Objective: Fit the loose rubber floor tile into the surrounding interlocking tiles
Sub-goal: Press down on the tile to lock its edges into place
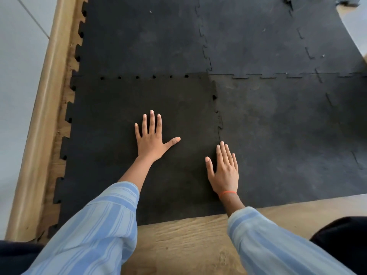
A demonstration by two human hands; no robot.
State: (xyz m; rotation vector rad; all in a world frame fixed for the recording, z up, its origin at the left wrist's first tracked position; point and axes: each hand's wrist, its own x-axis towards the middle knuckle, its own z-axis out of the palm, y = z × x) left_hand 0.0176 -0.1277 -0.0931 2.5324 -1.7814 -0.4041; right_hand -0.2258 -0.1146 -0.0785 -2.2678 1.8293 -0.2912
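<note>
Hands (150, 138) (224, 171) flat near tile's (119, 116) right seam (218, 120)

- Two hands: the left hand (152, 138) lies flat with fingers spread at the centre of the frame; the right hand (225, 169) lies flat, lower and to the right.
- Two striped blue sleeves (95, 231), one on each forearm, at the bottom of the frame.
- One orange band (227, 193) on the right wrist.
- One darker loose tile (119, 116) at centre left.
- At least four lighter surrounding tiles (278, 126), across the top and right; the tile count at the upper right corner is unclear.
- Six small round gaps (137, 77) along the loose tile's upper seam.
- One wooden floor (188, 245) at the bottom.
- One baseboard (39, 126) on the left.
</note>
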